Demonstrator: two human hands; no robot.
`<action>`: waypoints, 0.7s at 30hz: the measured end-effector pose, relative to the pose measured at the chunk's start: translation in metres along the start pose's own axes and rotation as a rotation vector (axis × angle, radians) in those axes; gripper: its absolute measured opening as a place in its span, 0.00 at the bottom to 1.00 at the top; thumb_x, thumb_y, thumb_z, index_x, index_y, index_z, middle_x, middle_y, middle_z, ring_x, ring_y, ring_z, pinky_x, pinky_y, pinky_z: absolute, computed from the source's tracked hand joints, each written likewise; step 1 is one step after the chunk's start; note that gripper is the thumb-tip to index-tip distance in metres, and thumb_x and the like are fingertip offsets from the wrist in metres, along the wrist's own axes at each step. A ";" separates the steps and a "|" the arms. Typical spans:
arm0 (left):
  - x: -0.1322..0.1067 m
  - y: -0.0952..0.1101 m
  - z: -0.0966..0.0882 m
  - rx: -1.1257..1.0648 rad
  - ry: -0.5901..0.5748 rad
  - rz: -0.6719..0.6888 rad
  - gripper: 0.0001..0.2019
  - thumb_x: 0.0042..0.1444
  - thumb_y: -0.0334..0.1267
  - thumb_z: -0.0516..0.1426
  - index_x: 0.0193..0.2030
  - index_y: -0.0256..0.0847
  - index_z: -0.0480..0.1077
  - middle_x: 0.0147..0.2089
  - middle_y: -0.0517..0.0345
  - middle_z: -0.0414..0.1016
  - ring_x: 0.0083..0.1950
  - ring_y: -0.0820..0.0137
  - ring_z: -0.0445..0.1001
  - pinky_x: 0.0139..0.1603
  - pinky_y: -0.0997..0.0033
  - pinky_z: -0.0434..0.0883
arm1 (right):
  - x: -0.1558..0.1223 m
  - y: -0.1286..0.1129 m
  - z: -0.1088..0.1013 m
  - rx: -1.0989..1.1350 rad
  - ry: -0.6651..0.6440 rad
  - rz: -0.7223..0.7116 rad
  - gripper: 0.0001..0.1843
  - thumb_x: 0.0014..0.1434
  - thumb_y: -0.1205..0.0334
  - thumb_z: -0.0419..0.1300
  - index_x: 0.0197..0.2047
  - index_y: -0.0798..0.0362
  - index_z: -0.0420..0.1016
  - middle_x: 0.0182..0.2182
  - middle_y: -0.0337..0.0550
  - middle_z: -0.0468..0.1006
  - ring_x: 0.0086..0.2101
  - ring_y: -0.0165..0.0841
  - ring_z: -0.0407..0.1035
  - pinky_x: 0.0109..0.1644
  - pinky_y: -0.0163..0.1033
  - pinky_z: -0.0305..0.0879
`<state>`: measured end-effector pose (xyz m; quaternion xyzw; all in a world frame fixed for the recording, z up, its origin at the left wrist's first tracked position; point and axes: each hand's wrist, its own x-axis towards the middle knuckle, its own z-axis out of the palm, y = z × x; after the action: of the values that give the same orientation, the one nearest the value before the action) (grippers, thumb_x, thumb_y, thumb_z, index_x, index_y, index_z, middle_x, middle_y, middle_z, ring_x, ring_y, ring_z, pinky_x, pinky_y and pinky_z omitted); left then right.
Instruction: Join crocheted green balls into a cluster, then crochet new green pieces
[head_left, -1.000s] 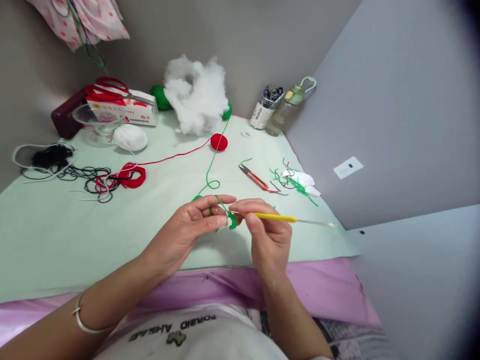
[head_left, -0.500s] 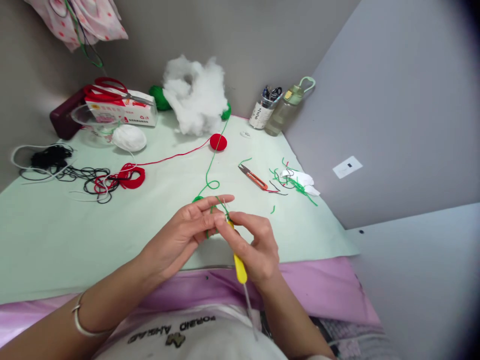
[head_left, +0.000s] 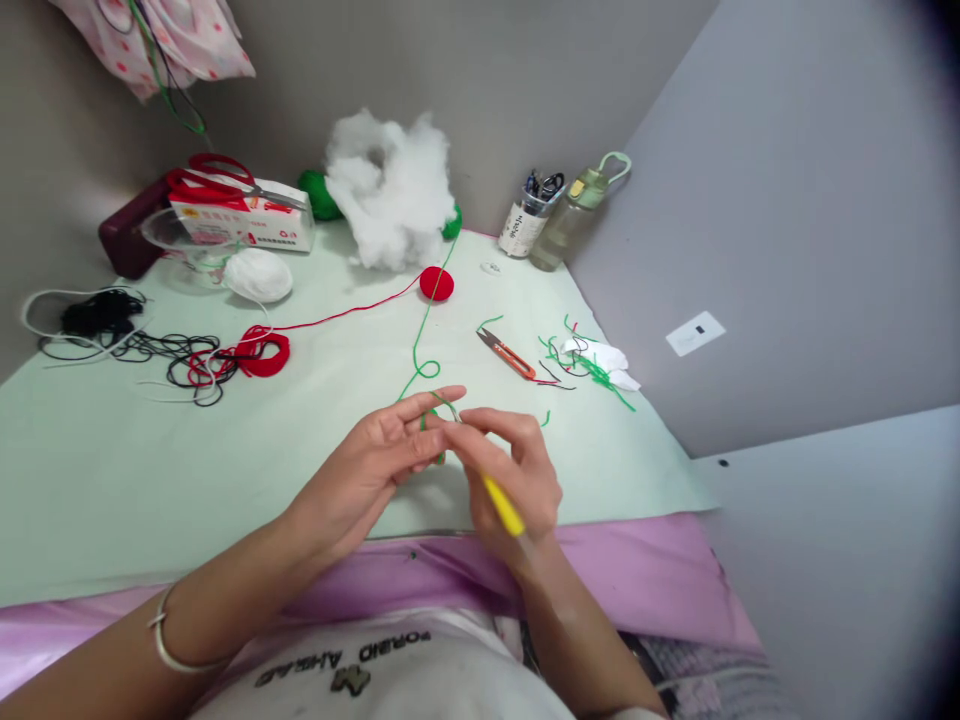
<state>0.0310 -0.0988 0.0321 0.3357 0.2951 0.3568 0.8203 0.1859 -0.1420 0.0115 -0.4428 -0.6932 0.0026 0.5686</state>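
Note:
Green yarn runs from behind the stuffing, makes a small loop on the table and goes up over the stretched index finger of my left hand. That hand's thumb and other fingers pinch the green yarn near the fingertips. My right hand grips a crochet hook with a yellow handle, its tip close to the left fingertips. The hook's head and the stitches are mostly hidden by my fingers. Both hands meet above the table's front edge.
White stuffing and a red yarn ball lie behind my hands. Orange thread snips and yarn scraps are to the right. A water bottle stands by a pen cup. Red scissors rest on a box at left.
The crochet hook has swung, its handle end now pointing further right. My right hand has turned slightly with it. My left hand stays nearly in place, the green yarn still over its index finger.

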 end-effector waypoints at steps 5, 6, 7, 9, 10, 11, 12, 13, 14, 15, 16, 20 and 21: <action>0.005 0.005 -0.006 -0.086 -0.034 -0.034 0.16 0.56 0.36 0.67 0.52 0.39 0.80 0.34 0.59 0.72 0.28 0.79 0.59 0.36 0.75 0.63 | 0.011 0.003 -0.008 0.524 0.138 0.390 0.11 0.69 0.67 0.56 0.44 0.47 0.81 0.34 0.41 0.78 0.29 0.29 0.71 0.33 0.38 0.71; 0.005 0.005 -0.006 -0.065 -0.037 -0.010 0.15 0.56 0.36 0.67 0.51 0.40 0.80 0.34 0.59 0.72 0.30 0.78 0.61 0.36 0.74 0.63 | 0.013 0.002 -0.008 0.597 0.131 0.435 0.11 0.69 0.66 0.56 0.43 0.48 0.81 0.34 0.40 0.78 0.29 0.28 0.71 0.32 0.37 0.71; 0.004 0.005 -0.006 -0.034 -0.038 0.012 0.15 0.56 0.36 0.67 0.51 0.41 0.80 0.35 0.59 0.72 0.32 0.76 0.63 0.36 0.74 0.62 | 0.014 0.002 -0.008 0.632 0.103 0.452 0.10 0.69 0.65 0.57 0.43 0.48 0.81 0.34 0.41 0.78 0.29 0.29 0.71 0.33 0.37 0.71; 0.003 0.004 -0.005 0.045 -0.033 0.041 0.15 0.56 0.37 0.67 0.51 0.44 0.80 0.36 0.58 0.73 0.35 0.74 0.65 0.37 0.73 0.62 | 0.015 0.000 -0.006 0.607 0.041 0.420 0.09 0.68 0.65 0.59 0.43 0.48 0.82 0.36 0.42 0.80 0.35 0.31 0.74 0.38 0.39 0.72; 0.002 0.004 -0.005 0.081 -0.031 0.043 0.16 0.56 0.37 0.67 0.52 0.45 0.80 0.37 0.59 0.73 0.36 0.73 0.65 0.38 0.73 0.61 | 0.014 0.000 -0.005 0.578 0.018 0.395 0.08 0.67 0.66 0.60 0.43 0.49 0.82 0.37 0.43 0.81 0.38 0.32 0.75 0.40 0.39 0.73; 0.001 0.003 -0.005 0.108 -0.029 0.038 0.17 0.56 0.38 0.67 0.53 0.46 0.79 0.37 0.59 0.74 0.37 0.72 0.66 0.38 0.72 0.62 | 0.014 -0.001 -0.004 0.559 0.006 0.380 0.08 0.67 0.66 0.61 0.43 0.49 0.82 0.38 0.43 0.81 0.39 0.33 0.75 0.41 0.39 0.73; 0.001 0.003 -0.005 0.124 -0.030 0.030 0.17 0.56 0.39 0.67 0.53 0.46 0.79 0.37 0.58 0.74 0.37 0.72 0.66 0.40 0.71 0.62 | 0.013 0.000 -0.004 0.559 0.006 0.381 0.08 0.67 0.66 0.60 0.43 0.49 0.82 0.38 0.43 0.82 0.39 0.33 0.75 0.41 0.39 0.73; 0.001 0.003 -0.005 0.131 -0.032 0.021 0.18 0.56 0.39 0.67 0.54 0.46 0.79 0.38 0.58 0.74 0.38 0.71 0.67 0.41 0.70 0.62 | 0.013 0.000 -0.005 0.578 0.008 0.395 0.08 0.68 0.65 0.59 0.43 0.49 0.81 0.37 0.43 0.82 0.37 0.32 0.76 0.40 0.39 0.74; 0.000 0.004 -0.005 0.134 -0.033 0.014 0.18 0.57 0.40 0.66 0.54 0.46 0.79 0.38 0.58 0.74 0.38 0.71 0.67 0.43 0.69 0.63 | 0.013 0.000 -0.006 0.604 0.010 0.415 0.09 0.69 0.64 0.58 0.43 0.49 0.80 0.36 0.42 0.82 0.34 0.31 0.75 0.38 0.39 0.74; 0.000 0.005 -0.005 0.133 -0.033 0.011 0.17 0.58 0.40 0.66 0.54 0.46 0.79 0.38 0.58 0.74 0.38 0.70 0.67 0.44 0.69 0.63 | 0.012 0.000 -0.007 0.613 0.009 0.432 0.09 0.70 0.63 0.56 0.43 0.50 0.79 0.35 0.42 0.82 0.32 0.31 0.75 0.36 0.39 0.74; -0.001 0.005 -0.005 0.132 -0.029 0.016 0.17 0.58 0.40 0.65 0.54 0.45 0.79 0.37 0.58 0.73 0.38 0.71 0.67 0.44 0.68 0.63 | 0.012 0.000 -0.009 0.591 0.005 0.435 0.10 0.71 0.63 0.54 0.43 0.50 0.78 0.35 0.42 0.81 0.31 0.31 0.75 0.36 0.40 0.75; -0.003 0.007 -0.001 0.114 0.029 0.081 0.19 0.56 0.39 0.67 0.56 0.46 0.78 0.33 0.62 0.68 0.35 0.74 0.64 0.42 0.72 0.63 | 0.007 -0.004 -0.013 0.213 -0.046 0.148 0.12 0.70 0.67 0.54 0.50 0.48 0.77 0.39 0.44 0.82 0.38 0.35 0.78 0.40 0.43 0.77; -0.003 0.007 0.000 0.098 0.037 0.082 0.21 0.56 0.39 0.67 0.57 0.47 0.77 0.32 0.63 0.67 0.35 0.75 0.64 0.42 0.73 0.64 | 0.005 -0.005 -0.013 0.079 -0.071 0.035 0.14 0.68 0.69 0.55 0.52 0.46 0.77 0.42 0.44 0.82 0.41 0.36 0.78 0.42 0.43 0.78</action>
<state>0.0268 -0.0972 0.0382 0.3806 0.3134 0.3816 0.7819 0.1929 -0.1483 0.0229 -0.4316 -0.7046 0.0557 0.5604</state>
